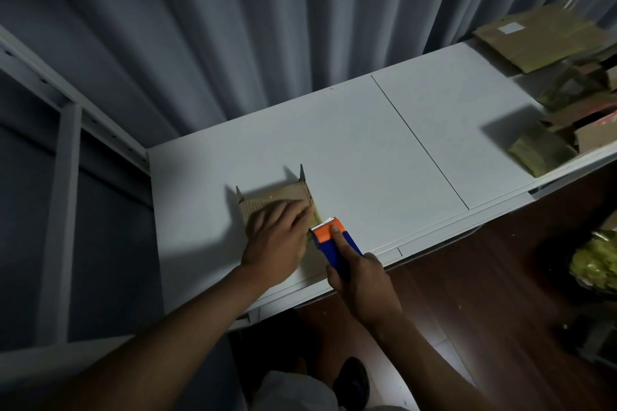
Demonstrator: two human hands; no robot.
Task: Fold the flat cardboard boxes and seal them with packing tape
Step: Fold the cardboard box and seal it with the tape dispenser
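Pressing flat on a small cardboard box [273, 202], the left hand [278, 237] lies with its fingers straight and spread across the ribbed brown top. The box sits near the left front part of a white table [367, 150], and two short flaps stand upright at its far corners. The right hand [362, 280] grips a tape dispenser [335, 243], its fingers wrapped round the blue plastic body and the index finger stretched along the top onto the orange head. A toothed metal blade edges that head, which sits just beside the box's right side, where a pale glossy strip of tape [315, 215] shows.

The tabletop is smooth and matte, split by a thin dark seam. At its far right end lies a blurred heap of flat cardboard boxes [541, 38] and folded brown pieces. Grey curtains [233, 27] hang in heavy pleats behind the table, a white metal frame [63, 103] stands to the left, and the floor [484, 277] below is dark reddish wood.
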